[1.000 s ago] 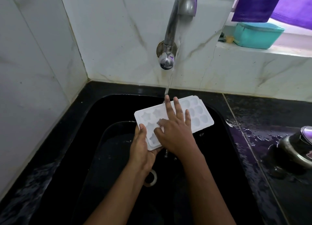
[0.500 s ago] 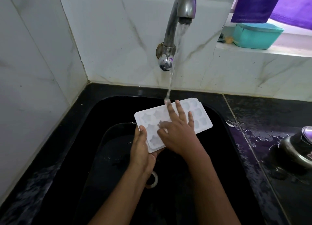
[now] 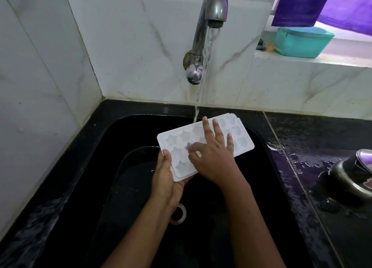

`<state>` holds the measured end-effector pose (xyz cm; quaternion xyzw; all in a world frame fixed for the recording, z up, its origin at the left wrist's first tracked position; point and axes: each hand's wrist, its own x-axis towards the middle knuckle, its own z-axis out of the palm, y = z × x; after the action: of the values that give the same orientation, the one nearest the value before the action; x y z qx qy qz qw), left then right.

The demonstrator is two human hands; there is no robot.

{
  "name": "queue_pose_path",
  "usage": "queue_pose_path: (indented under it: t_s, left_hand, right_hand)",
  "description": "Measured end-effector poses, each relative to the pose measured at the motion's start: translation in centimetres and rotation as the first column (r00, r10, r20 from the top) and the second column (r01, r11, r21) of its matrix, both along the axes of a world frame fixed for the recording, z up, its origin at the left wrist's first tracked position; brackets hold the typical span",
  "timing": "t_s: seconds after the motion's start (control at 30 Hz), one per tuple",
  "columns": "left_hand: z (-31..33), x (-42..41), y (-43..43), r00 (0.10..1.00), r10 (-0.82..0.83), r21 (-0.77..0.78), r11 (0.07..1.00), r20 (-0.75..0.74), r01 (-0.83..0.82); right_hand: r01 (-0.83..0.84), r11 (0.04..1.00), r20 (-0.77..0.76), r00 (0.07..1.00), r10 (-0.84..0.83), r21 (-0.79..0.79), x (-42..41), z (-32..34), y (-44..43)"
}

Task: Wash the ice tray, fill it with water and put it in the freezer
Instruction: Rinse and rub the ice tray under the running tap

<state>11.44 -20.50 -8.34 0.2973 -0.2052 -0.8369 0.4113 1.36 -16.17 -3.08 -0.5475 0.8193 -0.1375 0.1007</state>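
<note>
**ice tray held under running water, head view.** a white ice tray is held over the middle of the black sink, clear of the sink's floor, with its long axis slanting from the sink's near left toward its far right. the cells face up: star shapes toward the near-left end, rounded shapes toward the far-right end.

the left hand grips the tray's near-left short end. its thumb lies on top of the rim and the palm and fingers are wrapped underneath, so nearly the whole tray extends beyond the grip toward the back of the sink.

the right hand lies on top of the tray's middle, fingers straight and spread across the cells, thumb reaching toward a star cell. it clasps nothing.

behind the sink a metal tap stands out from the marble wall. its water stream falls onto the tray's far edge, just beside the right hand's fingertips.

the drain shows on the sink's floor below the left wrist. right of the sink lie a wet black counter and a dark metal vessel. behind and to the right of the sink, a teal container sits on a ledge under a purple cloth.
</note>
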Motion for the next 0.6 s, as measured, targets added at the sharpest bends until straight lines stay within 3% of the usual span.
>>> queue_pose_path:
  t_s: [0.1,0.2,0.3,0.4,0.5,0.6]
  left_hand:
    - [0.0,-0.1,0.0,1.000,-0.015,0.004,1.000,0.015,0.015]
    - [-0.1,0.1,-0.2,1.000,-0.004,0.023,1.000,0.010,0.004]
    - [-0.2,-0.1,0.1,1.000,-0.017,0.029,0.999,-0.006,0.018]
    - [-0.1,-0.4,0.4,0.999,-0.035,0.026,0.999,0.004,0.035]
    - [-0.1,-0.1,0.0,1.000,-0.005,0.040,0.999,-0.012,0.005]
    - [-0.2,0.3,-0.5,0.999,0.020,0.040,0.999,-0.024,-0.019]
  right_hand:
    - [-0.019,1.000,-0.054,0.998,0.018,-0.015,1.1,-0.3,-0.4]
    - [-0.072,0.997,-0.008,0.997,0.072,0.024,0.7,-0.1,-0.4]
    - [-0.007,0.999,0.047,0.999,0.005,0.038,-0.6,0.2,0.2]
    - [0.029,1.000,-0.040,0.999,-0.029,0.006,0.1,0.1,0.0]
    - [-0.043,0.999,-0.074,0.996,0.043,0.004,1.2,-0.3,-0.5]
    - [-0.088,0.995,0.003,0.996,0.088,0.050,0.4,0.0,-0.3]
